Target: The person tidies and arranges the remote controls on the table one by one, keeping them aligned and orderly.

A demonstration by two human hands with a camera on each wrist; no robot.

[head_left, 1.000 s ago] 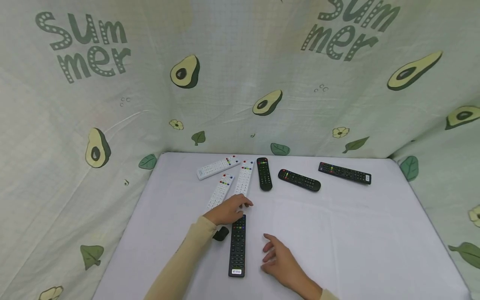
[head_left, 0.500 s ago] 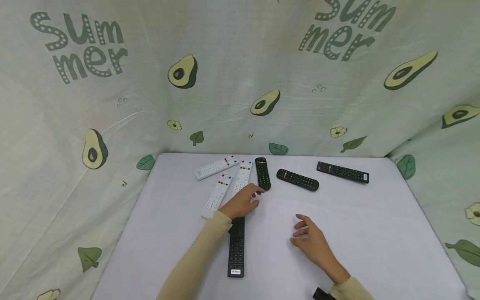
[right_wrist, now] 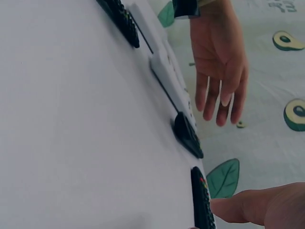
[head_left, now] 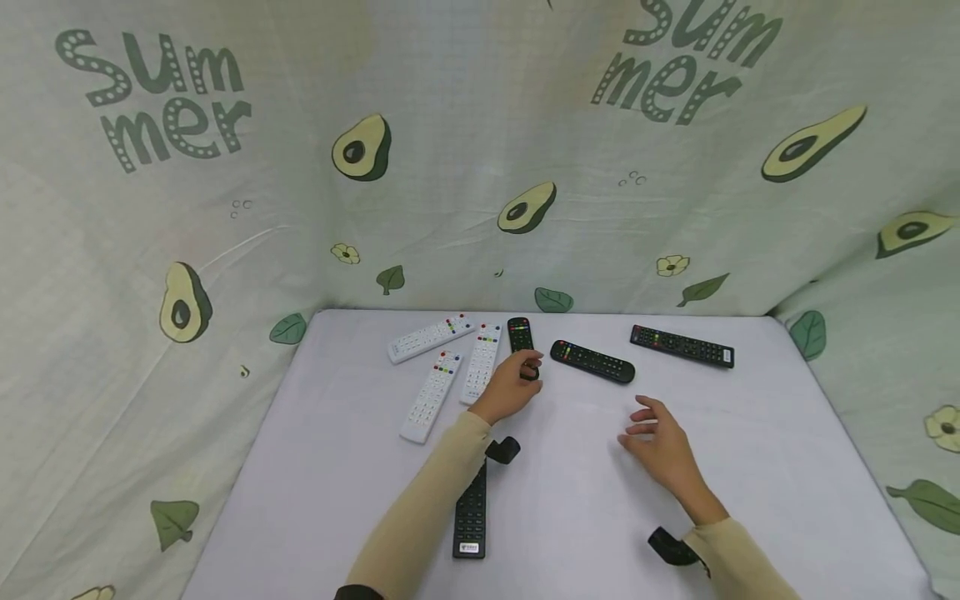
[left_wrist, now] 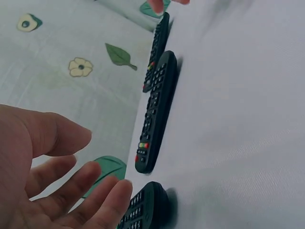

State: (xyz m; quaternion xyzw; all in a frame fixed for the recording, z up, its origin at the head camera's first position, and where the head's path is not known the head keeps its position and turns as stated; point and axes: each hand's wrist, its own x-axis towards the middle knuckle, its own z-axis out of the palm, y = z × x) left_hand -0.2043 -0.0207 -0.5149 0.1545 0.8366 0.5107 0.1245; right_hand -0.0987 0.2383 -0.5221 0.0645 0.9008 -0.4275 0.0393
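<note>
My left hand (head_left: 512,387) hovers over the lower end of an upright-lying black remote control (head_left: 520,333), fingers loosely bent and holding nothing. The left wrist view shows those fingers apart from the remote, partly hiding it. My right hand (head_left: 663,446) is held above the cloth, below a slanted black remote (head_left: 592,361), with nothing in its grasp. In the right wrist view, the right thumb (right_wrist: 257,205) appears beside that slanted remote. Another black remote (head_left: 682,346) lies at the back right. A longer black remote (head_left: 470,517) lies at the front, its upper part hidden by the left arm.
Three white remotes lie at the left: a slanted one (head_left: 431,337) at the back, one (head_left: 431,398) in front, and one (head_left: 482,364) close to the left hand. A printed curtain (head_left: 450,125) surrounds the white-covered table (head_left: 750,467). Black wrist cameras sit on both wrists.
My left hand has moved right and away from me, from above the front remote to the upright black one. My right hand has moved right and forward. The remotes have not moved.
</note>
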